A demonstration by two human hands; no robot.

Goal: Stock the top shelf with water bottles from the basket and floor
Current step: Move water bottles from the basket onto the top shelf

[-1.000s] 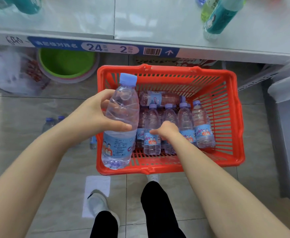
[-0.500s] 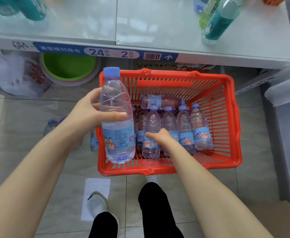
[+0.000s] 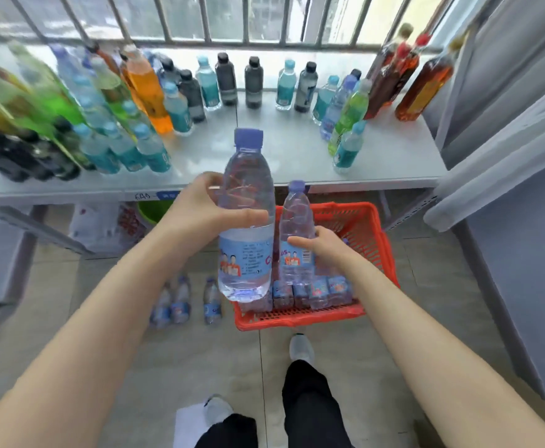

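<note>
My left hand grips a clear water bottle with a purple cap and blue label, upright above the front edge of the white top shelf. My right hand grips a second, smaller-looking water bottle, lifted above the red basket. Several more water bottles stand in the basket's near end. Three water bottles stand on the tiled floor left of the basket.
Many coloured drink bottles crowd the shelf's left side and back row, and more bottles stand at its right. A barred window is behind. A green basin and a plastic bag sit under the shelf. My feet stand by the basket.
My view has tilted up to the top shelf. My left hand has raised its bottle toward the shelf. My right hand has closed on a bottle and lifted it out of the basket.
</note>
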